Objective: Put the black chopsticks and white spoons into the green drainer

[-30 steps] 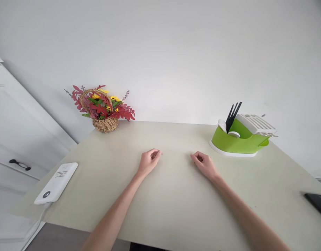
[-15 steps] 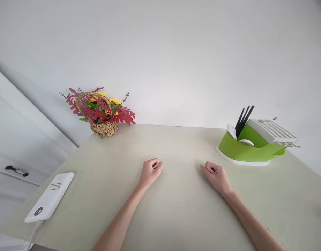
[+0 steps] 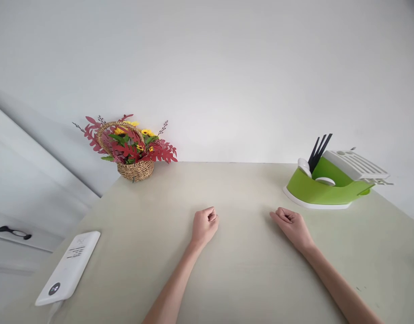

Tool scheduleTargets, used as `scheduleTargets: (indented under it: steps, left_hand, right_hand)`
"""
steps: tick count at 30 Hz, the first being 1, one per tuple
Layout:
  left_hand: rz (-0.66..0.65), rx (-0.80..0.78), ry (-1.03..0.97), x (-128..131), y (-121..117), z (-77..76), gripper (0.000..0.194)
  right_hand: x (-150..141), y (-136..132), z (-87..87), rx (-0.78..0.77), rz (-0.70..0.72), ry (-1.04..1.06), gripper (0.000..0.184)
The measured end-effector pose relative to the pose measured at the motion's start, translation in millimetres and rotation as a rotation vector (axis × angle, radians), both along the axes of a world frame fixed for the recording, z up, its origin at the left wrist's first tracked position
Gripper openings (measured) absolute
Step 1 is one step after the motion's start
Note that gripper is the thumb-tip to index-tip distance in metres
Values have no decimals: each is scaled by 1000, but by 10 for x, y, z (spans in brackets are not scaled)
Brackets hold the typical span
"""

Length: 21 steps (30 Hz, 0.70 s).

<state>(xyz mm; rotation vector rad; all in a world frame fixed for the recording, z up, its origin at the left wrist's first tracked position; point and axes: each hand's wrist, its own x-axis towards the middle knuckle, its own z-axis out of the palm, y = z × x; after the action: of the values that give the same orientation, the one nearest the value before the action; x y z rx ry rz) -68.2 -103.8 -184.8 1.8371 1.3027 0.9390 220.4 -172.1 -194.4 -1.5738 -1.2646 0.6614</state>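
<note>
My left hand (image 3: pixel 205 225) rests on the pale table (image 3: pixel 240 270) as a closed fist, thumb side up, with nothing showing in it. To its right, my right hand (image 3: pixel 292 227) is also curled into a fist on the tabletop, and no object shows in it. A gap of bare table separates the two. Nearest to my right hand stands a green boat-shaped utensil holder (image 3: pixel 315 192) with a white slotted top and base. Black sticks (image 3: pixel 319 153) and white round-ended pieces (image 3: pixel 304 166) poke out of it.
At the back left is a wicker basket (image 3: pixel 136 171) of red leaves and yellow flowers. A white power bank (image 3: pixel 68 270) with a cable lies at the left edge. Beyond it is a white cabinet with a dark handle (image 3: pixel 14 232). A wall stands behind the table.
The view has tilted slightly. Both fists sit a little further right in the picture, still closed. The things on the table keep their places.
</note>
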Motion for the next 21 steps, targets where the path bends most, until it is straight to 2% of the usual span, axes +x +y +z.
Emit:
scheduleTargets:
  steps: [21]
  left_hand:
    - [-29, 56, 52, -29, -3, -19, 29]
  right_hand:
    - [-88, 45, -58, 19, -61, -18, 41]
